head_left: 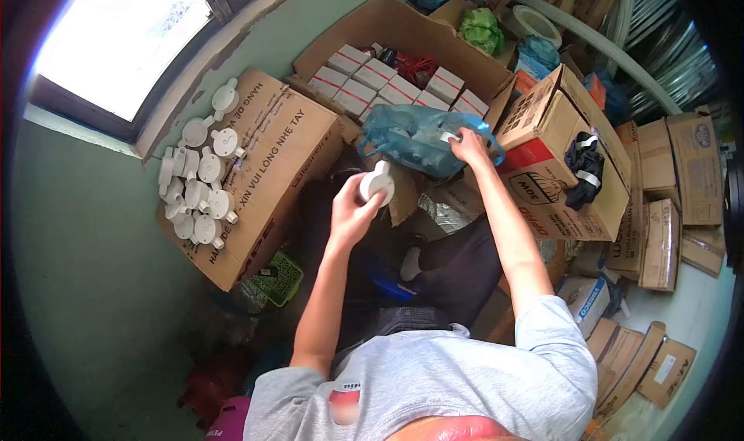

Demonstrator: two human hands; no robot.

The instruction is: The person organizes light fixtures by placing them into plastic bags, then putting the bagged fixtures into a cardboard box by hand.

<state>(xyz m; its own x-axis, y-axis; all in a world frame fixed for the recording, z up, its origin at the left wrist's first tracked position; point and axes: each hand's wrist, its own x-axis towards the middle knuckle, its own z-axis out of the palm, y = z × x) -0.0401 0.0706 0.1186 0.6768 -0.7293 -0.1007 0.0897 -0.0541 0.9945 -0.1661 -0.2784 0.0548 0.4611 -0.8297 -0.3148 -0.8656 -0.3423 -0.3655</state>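
Note:
My left hand (355, 212) is wrapped round a white round conduit box (378, 185) with a short spout pointing up. At the opening of a blue plastic bag (411, 127), my right hand (470, 148) is closed on a white plastic fitting (448, 137), of which only a small part shows. More pale round pieces show dimly through the bag. To the left, several similar white conduit boxes (209, 168) lie grouped on top of a large cardboard carton (267, 162).
Behind the bag, an open carton (353, 30) holds several small white boxes (374, 74) with red stripes. A carton (554, 158) with dark cloth (585, 170) on it stands at right. A green basket (280, 280) sits below the left carton. Window (124, 38) at upper left.

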